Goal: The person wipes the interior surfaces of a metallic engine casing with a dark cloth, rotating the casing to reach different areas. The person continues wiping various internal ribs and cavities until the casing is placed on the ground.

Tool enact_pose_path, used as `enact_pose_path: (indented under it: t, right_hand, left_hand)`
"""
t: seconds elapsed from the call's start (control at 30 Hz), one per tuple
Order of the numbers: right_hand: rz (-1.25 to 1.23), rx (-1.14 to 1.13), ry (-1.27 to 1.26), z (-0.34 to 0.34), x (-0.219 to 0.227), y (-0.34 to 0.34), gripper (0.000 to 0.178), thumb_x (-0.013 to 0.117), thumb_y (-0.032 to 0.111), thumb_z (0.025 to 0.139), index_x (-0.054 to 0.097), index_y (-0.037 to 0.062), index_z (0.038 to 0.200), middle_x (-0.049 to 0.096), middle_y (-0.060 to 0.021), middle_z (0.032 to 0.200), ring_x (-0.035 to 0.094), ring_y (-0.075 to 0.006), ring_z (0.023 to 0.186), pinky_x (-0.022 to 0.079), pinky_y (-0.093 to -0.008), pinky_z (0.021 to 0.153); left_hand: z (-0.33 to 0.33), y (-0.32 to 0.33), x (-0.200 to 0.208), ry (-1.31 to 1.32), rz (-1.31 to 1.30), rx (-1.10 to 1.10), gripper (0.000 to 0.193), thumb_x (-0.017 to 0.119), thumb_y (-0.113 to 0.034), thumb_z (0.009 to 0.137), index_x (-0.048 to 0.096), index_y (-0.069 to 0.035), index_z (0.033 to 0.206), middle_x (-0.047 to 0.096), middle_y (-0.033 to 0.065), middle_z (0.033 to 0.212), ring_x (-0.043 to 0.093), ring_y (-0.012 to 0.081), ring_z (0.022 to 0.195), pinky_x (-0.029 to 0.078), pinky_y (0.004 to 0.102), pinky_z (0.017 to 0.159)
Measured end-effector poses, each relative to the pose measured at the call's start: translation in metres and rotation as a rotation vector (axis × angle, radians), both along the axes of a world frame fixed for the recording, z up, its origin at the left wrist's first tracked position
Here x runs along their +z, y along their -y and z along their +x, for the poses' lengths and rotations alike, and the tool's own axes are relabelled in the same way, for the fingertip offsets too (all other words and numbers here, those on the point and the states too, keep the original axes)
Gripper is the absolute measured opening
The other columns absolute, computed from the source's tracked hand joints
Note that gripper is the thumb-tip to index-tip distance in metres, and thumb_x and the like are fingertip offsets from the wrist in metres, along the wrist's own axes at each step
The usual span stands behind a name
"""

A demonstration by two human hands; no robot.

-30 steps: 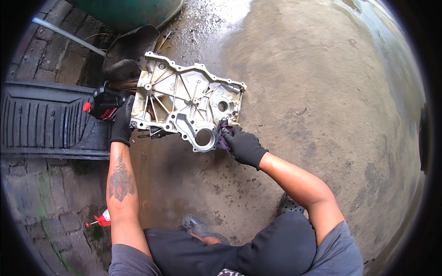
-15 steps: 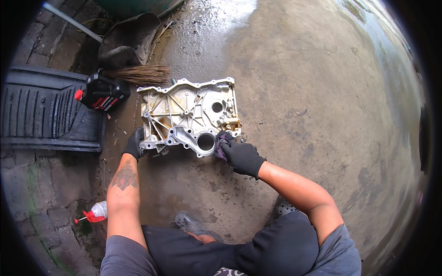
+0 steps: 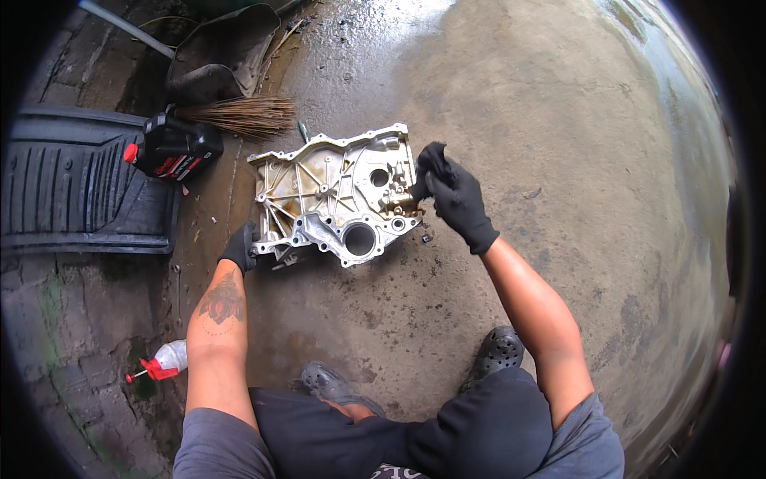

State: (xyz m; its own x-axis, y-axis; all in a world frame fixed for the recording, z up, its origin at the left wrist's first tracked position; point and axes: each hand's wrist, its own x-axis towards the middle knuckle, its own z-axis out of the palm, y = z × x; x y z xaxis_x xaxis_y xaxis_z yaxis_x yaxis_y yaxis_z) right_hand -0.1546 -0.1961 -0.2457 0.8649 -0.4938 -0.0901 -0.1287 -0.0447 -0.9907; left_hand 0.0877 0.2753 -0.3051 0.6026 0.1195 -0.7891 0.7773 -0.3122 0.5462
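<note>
A silvery cast-metal engine cover (image 3: 323, 191), probably a timing cover, is tilted in front of me, with ribs, bolt holes and two large round openings. Brownish oil stains mark its ribbed face. My left hand (image 3: 238, 247), in a black glove, is closed round its near left corner; the fingertips are partly hidden behind the metal. My right hand (image 3: 459, 199), gloved too, is closed on a dark rag (image 3: 432, 160) at the cover's right edge. The rag is bunched up and reaches the edge near the smaller opening.
On the left, a black oil bottle with a red cap (image 3: 177, 148) stands on a black ribbed mat (image 3: 80, 184). Behind it are a twig broom (image 3: 239, 117) and a dark dustpan (image 3: 219, 56). A spray bottle with a red head (image 3: 167, 359) lies beside my left forearm.
My right hand has moved with the rag from beside the large near opening up and right to the cover's right edge. The cover has shifted slightly; my left hand keeps its hold.
</note>
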Motion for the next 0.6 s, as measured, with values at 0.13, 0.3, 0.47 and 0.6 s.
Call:
enact_pose_path:
  t: [0.13, 0.3, 0.47, 0.6]
  right_hand:
    - [-0.109, 0.095, -0.043, 0.042, -0.015, 0.035, 0.038, 0.06, 0.03, 0.103, 0.063, 0.0116, 0.136, 0.076, -0.0119, 0.116, 0.074, -0.0274, 0.101, 0.056, -0.0342, 0.088]
    - [-0.675, 0.591, -0.502, 0.065, -0.024, 0.032, 0.046, 0.062, 0.027, 0.089, 0.065, 0.0172, 0.134, 0.075, -0.0174, 0.112, 0.073, -0.0367, 0.1, 0.057, -0.0444, 0.087]
    - [-0.578, 0.798, -0.58, 0.076, -0.018, 0.03, 0.051, 0.069, 0.026, 0.08, 0.067, 0.0055, 0.127, 0.076, -0.0182, 0.106, 0.075, -0.0346, 0.091, 0.059, -0.0429, 0.081]
    - [-0.492, 0.901, -0.538, 0.067, -0.009, 0.033, 0.036, 0.067, 0.017, 0.081, 0.068, -0.0021, 0.112, 0.076, -0.0213, 0.097, 0.075, -0.0338, 0.078, 0.059, -0.0433, 0.066]
  left_hand:
    - [-0.001, 0.001, 0.004, 0.014, 0.099, -0.076, 0.055, 0.054, -0.049, 0.102, 0.059, -0.001, 0.129, 0.065, 0.0153, 0.122, 0.07, 0.0291, 0.101, 0.06, 0.0468, 0.081]
    - [-0.006, 0.002, 0.004, 0.084, 0.063, -0.038, 0.051, 0.058, -0.046, 0.1, 0.064, -0.002, 0.126, 0.067, 0.0128, 0.109, 0.068, 0.0256, 0.085, 0.056, 0.043, 0.07]
    - [-0.005, -0.014, -0.027, 0.172, 0.08, -0.002, 0.053, 0.058, -0.049, 0.1, 0.062, -0.001, 0.122, 0.067, 0.0134, 0.112, 0.07, 0.0288, 0.087, 0.058, 0.0472, 0.077]
    - [0.013, -0.028, -0.051, 0.341, 0.475, -0.186, 0.057, 0.055, -0.048, 0.101, 0.066, 0.007, 0.112, 0.071, 0.0199, 0.091, 0.07, 0.0363, 0.087, 0.055, 0.0475, 0.078]
